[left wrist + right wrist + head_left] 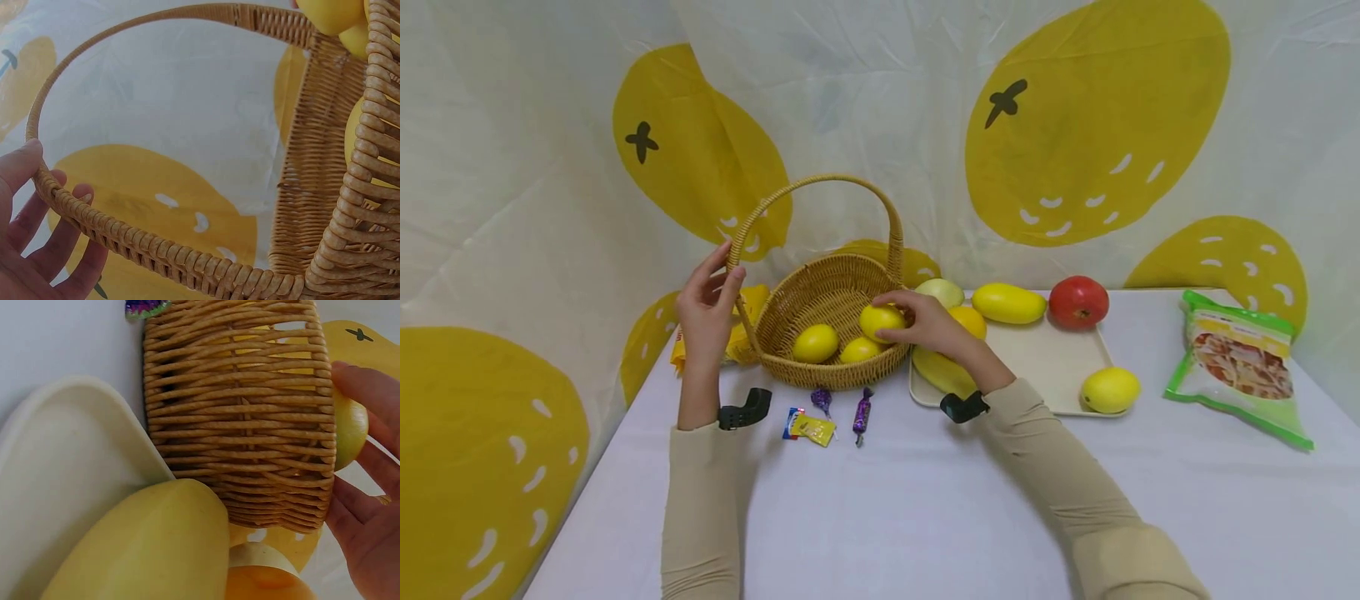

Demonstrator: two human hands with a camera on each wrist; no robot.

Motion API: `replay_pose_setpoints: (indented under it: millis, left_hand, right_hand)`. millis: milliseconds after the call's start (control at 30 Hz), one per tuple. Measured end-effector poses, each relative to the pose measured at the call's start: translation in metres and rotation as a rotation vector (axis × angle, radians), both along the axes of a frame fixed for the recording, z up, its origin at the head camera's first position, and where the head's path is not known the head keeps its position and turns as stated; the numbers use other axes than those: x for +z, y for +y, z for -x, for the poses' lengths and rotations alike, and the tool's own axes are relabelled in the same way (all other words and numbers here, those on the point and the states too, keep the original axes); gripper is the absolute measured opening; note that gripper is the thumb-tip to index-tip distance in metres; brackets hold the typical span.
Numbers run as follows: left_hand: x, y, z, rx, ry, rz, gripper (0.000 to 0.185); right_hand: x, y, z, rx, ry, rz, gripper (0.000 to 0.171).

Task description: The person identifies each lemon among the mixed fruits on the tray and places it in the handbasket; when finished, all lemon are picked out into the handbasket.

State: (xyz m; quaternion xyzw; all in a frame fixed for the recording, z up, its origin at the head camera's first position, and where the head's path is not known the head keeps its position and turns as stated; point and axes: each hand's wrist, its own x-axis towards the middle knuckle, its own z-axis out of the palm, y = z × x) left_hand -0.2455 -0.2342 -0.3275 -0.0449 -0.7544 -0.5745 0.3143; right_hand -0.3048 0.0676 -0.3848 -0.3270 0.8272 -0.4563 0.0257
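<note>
Right hand [927, 322]: fingers and thumb were closed about a smooth yellow lemon-shaped fruit [877, 320] at the right rim of a round golden-brown wicker basket [820, 375]. The grip came from above and the side, presumably to leave the fruit's underside free of the fingers. Left hand [707, 307]: thumb and fingers were curled around the left side of the tall arched wicker handle [827, 177], probably to steady the basket. Two similar yellow fruits [816, 343] lay low inside, contained by the woven wall.

Just right of the basket, a cream rectangular tray [1037, 367] bore a red round fruit [1078, 302] and a yellow oblong fruit [1009, 303] along its back; its raised edge likely checked rolling. Another yellow lemon-shaped fruit [1111, 390] sat at its front right corner. Small wrapped sweets [862, 412] lay on the white-covered table [925, 517] before the basket, apart from the fruit.
</note>
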Motion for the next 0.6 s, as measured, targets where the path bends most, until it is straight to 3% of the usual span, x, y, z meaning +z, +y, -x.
replay_pose_setpoints:
  millis: [167,400,600]
  left_hand:
    - [0.005,0.002,-0.003,-0.003,-0.014,-0.008,0.04]
    - [0.005,0.001,-0.001,-0.008,-0.012,-0.018,0.04]
    - [0.0,-0.003,0.002,-0.006,-0.006,-0.003,0.041]
  right_hand:
    - [0.002,-0.001,0.003,0.023,-0.071,-0.108,0.037]
    - [-0.001,-0.012,0.009,0.036,-0.061,-0.207,0.028]
    - [-0.005,-0.016,0.007,-0.009,-0.061,-0.192,0.025]
